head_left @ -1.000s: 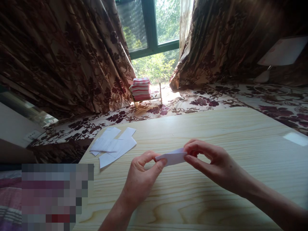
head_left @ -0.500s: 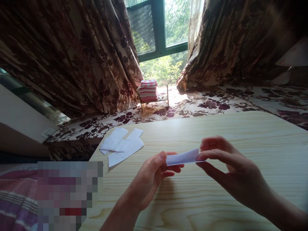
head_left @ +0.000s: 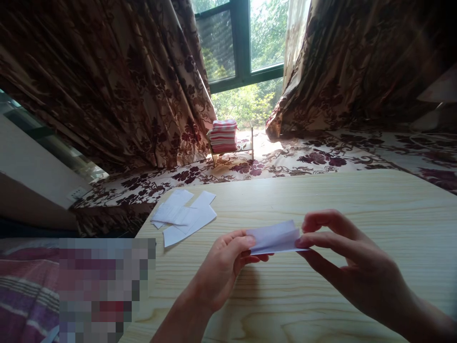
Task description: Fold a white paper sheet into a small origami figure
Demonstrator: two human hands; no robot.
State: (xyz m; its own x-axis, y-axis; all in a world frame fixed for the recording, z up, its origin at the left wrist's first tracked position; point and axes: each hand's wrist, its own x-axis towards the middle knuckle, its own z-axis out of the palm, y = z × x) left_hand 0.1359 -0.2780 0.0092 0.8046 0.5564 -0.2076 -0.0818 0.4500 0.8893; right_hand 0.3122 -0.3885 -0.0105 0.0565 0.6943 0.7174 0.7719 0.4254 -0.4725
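A folded strip of white paper is held between my two hands, just above the table. My left hand pinches its left end, the thumb on top and the fingers underneath. At the right end my right hand has the thumb and a fingertip on the edge of the paper, its other fingers curled above. Several white paper slips, some with faint print, overlap on the table to the left of my hands.
The pale wood-grain table has its far edge against a flowered cloth ledge. On the ledge, a small stand bears a stack of red-and-white striped cloths. A striped purple fabric and a pixelated patch fill the lower left.
The paper strip has tilted, so more of its upper face shows. My left thumb now lies further over its left end. The view has shifted slightly.
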